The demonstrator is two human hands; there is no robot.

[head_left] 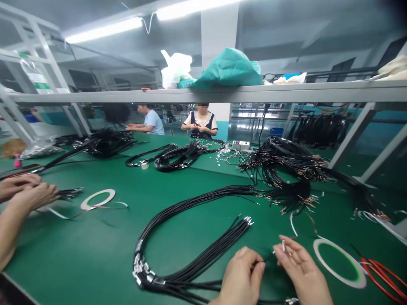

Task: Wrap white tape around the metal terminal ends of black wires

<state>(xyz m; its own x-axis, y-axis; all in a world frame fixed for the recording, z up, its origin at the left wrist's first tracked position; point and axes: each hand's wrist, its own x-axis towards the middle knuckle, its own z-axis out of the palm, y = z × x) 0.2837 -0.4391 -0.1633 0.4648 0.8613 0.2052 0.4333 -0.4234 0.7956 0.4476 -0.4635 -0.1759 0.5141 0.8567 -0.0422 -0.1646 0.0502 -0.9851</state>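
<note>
Carefully, near front edge of table [104,254]: left hand [243,273] pinches black cable [268,257], right hand [300,264] white piece [283,245]; best keep cable end steady.

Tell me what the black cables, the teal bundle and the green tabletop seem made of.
Cables: probably rubber or plastic, softly shiny, bending smoothly; bright tips look metallic.
Bundle: likely fabric or thin plastic, matte, with soft folds.
Tabletop: perhaps rubber or laminate, smooth, faintly glossy.

We observe the left hand [244,273] pinching a black cable [269,257], the right hand [300,267] holding a small white piece [283,245], and a cable bundle [143,271] curving on the green table [95,258].
</note>
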